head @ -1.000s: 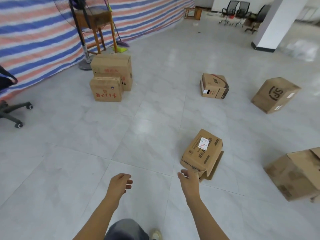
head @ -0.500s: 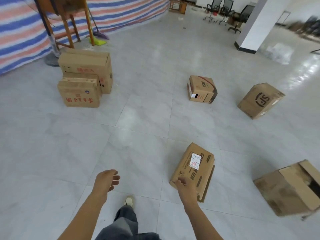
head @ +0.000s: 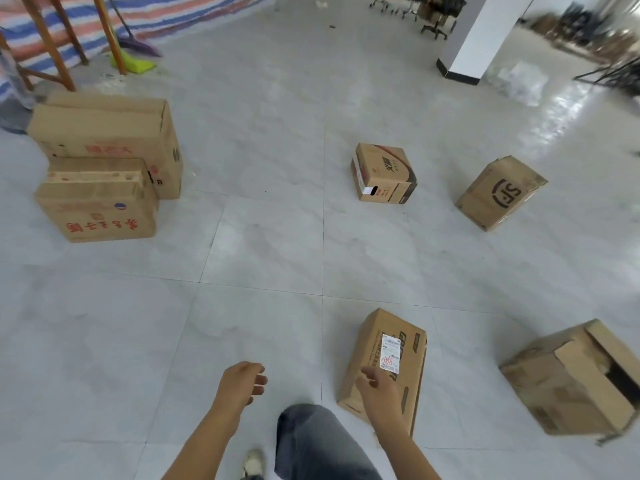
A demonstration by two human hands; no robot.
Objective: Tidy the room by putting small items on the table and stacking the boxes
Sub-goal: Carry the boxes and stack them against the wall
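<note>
Pale floor tiles carry scattered cartons. At lower centre the right hand [head: 381, 398], fingers loose and empty, hovers over the near end of the labelled cardboard box [head: 373, 336], perhaps touching it. The box's long axis runs up-frame. The left hand [head: 242, 382], relaxed and empty, hangs farther left.

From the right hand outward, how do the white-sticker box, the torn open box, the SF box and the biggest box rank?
Head view, from the right hand:
1. White-sticker box, right in front of the hand.
2. Torn open box, off to the right.
3. SF box, ahead and right.
4. Biggest box, far left.
</note>
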